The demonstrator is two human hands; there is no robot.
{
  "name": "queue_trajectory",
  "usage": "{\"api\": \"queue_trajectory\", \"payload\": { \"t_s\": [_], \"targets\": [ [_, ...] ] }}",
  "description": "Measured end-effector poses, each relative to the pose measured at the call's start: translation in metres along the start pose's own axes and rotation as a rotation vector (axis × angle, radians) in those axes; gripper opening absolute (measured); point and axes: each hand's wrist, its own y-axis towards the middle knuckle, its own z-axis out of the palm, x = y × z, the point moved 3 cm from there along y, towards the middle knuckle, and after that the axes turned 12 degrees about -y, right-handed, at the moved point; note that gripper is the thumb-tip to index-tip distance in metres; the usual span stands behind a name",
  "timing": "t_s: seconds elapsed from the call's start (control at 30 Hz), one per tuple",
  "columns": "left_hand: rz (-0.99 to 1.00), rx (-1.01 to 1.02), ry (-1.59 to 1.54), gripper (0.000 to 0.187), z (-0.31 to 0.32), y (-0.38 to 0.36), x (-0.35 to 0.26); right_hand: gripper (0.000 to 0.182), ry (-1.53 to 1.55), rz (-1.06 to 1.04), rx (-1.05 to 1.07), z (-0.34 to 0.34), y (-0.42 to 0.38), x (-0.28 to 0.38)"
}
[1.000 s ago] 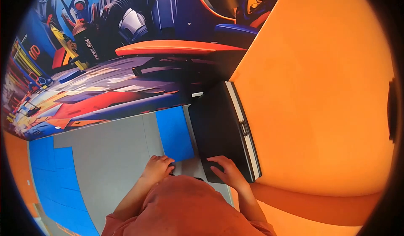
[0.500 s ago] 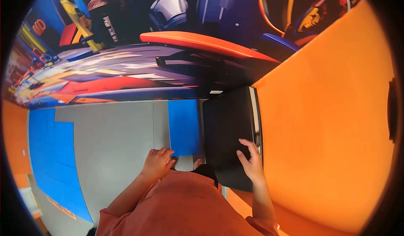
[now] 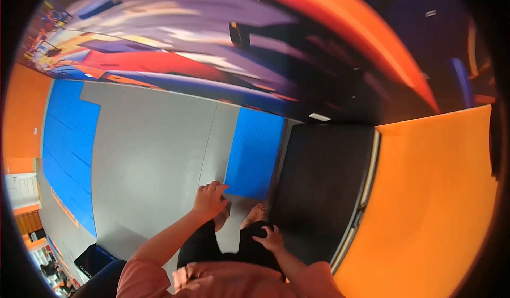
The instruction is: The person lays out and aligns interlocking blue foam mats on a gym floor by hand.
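Observation:
My left hand point(image 3: 211, 199) hangs in front of my left knee, its fingers loosely bent and the thumb apart, holding nothing that I can see. Beyond it lies a blue mat point(image 3: 255, 149) on the grey floor. My right hand point(image 3: 271, 238) rests on the knee of my black trousers point(image 3: 249, 245) with its fingers spread. One bare foot point(image 3: 255, 213) shows just in front of that knee; the other foot point(image 3: 221, 221) is partly hidden below my left hand.
To my right a large black padded mat point(image 3: 324, 186) lies against the orange wall point(image 3: 425, 202). A mural wall point(image 3: 175, 59) runs across the front. More blue matting point(image 3: 69, 149) covers the far left floor. A black object point(image 3: 95, 258) stands at lower left.
My view has turned down and left. My right hand has moved from above the black mat onto my knee. My left hand has reached slightly forward. My legs and feet now show more.

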Motion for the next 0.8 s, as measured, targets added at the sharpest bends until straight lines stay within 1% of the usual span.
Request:
{"api": "queue_trajectory", "payload": {
  "t_s": [0.03, 0.07, 0.1, 0.13, 0.17, 0.2, 0.23, 0.27, 0.3, 0.33, 0.37, 0.4, 0.43, 0.47, 0.5, 0.57, 0.63, 0.67, 0.7, 0.73, 0.77, 0.8],
  "targets": [
    [-0.082, 0.034, -0.065, 0.059, 0.045, 0.021, 0.038, 0.072, -0.006, 0.002, 0.025, 0.000, 0.004, 0.003],
    [-0.096, 0.057, -0.070, 0.059, 0.093, 0.044, 0.078, 0.065, -0.077, 0.011, -0.001, -0.001, 0.010, 0.009],
    [-0.232, 0.025, -0.135, 0.067, 0.142, 0.063, 0.124, 0.058, -0.140, 0.031, -0.019, 0.003, 0.011, 0.015],
    [-0.366, 0.000, -0.198, 0.076, 0.194, 0.079, 0.169, 0.058, -0.130, 0.062, 0.014, 0.006, 0.013, 0.017],
    [-0.538, 0.013, -0.211, 0.086, 0.241, 0.101, 0.223, 0.053, -0.103, 0.020, -0.039, 0.005, 0.025, 0.018],
    [-0.718, 0.050, -0.233, 0.096, 0.295, 0.109, 0.268, 0.048, -0.089, -0.004, -0.075, 0.008, 0.021, 0.015],
    [-0.851, 0.054, -0.177, 0.103, 0.343, 0.125, 0.316, 0.048, -0.102, 0.019, -0.053, 0.014, 0.030, 0.014],
    [-0.978, 0.078, -0.124, 0.111, 0.383, 0.128, 0.353, 0.043, -0.086, -0.022, -0.109, 0.021, 0.028, 0.017],
    [-1.070, 0.118, -0.105, 0.115, 0.402, 0.130, 0.367, 0.039, -0.097, -0.069, -0.171, 0.018, 0.027, 0.015],
    [-1.148, 0.132, -0.105, 0.119, 0.414, 0.146, 0.376, 0.039, -0.160, -0.051, -0.181, 0.015, 0.032, 0.013],
    [-1.148, 0.089, -0.210, 0.121, 0.436, 0.150, 0.389, 0.036, -0.183, -0.050, -0.209, 0.017, 0.026, 0.017],
    [-1.145, 0.040, -0.306, 0.123, 0.457, 0.158, 0.395, 0.032, -0.198, -0.053, -0.241, 0.018, 0.027, 0.019],
    [-1.158, 0.040, -0.340, 0.123, 0.466, 0.171, 0.386, 0.032, -0.231, -0.060, -0.236, 0.018, 0.037, 0.020],
    [-1.233, 0.073, -0.327, 0.122, 0.463, 0.181, 0.371, 0.032, -0.232, -0.072, -0.239, 0.016, 0.041, 0.026],
    [-1.313, 0.099, -0.303, 0.121, 0.466, 0.178, 0.370, 0.032, -0.222, -0.094, -0.240, 0.014, 0.043, 0.030],
    [-1.154, 0.279, -0.190, 0.113, 0.482, 0.167, 0.375, 0.033, -0.248, -0.115, -0.208, 0.016, 0.048, 0.030],
    [-0.870, 0.393, -0.436, 0.097, 0.475, 0.147, 0.356, 0.034, -0.253, -0.144, -0.202, 0.017, 0.052, 0.038],
    [-0.811, 0.286, -0.792, 0.084, 0.497, 0.134, 0.351, 0.032, -0.262, -0.148, -0.208, 0.015, 0.050, 0.044],
    [-0.790, 0.088, -0.930, 0.071, 0.427, 0.123, 0.284, 0.030, -0.269, -0.157, -0.219, 0.011, 0.049, 0.050],
    [-0.767, -0.001, -0.982, 0.061, 0.405, 0.115, 0.255, 0.030, -0.259, -0.194, -0.237, 0.007, 0.049, 0.053],
    [-0.713, -0.136, -0.866, 0.052, 0.353, 0.092, 0.204, 0.032, -0.243, -0.222, -0.232, 0.005, 0.044, 0.044],
    [-0.652, -0.231, -0.721, 0.048, 0.293, 0.073, 0.162, 0.033, -0.231, -0.228, -0.215, 0.005, 0.033, 0.042]
  ]
}}
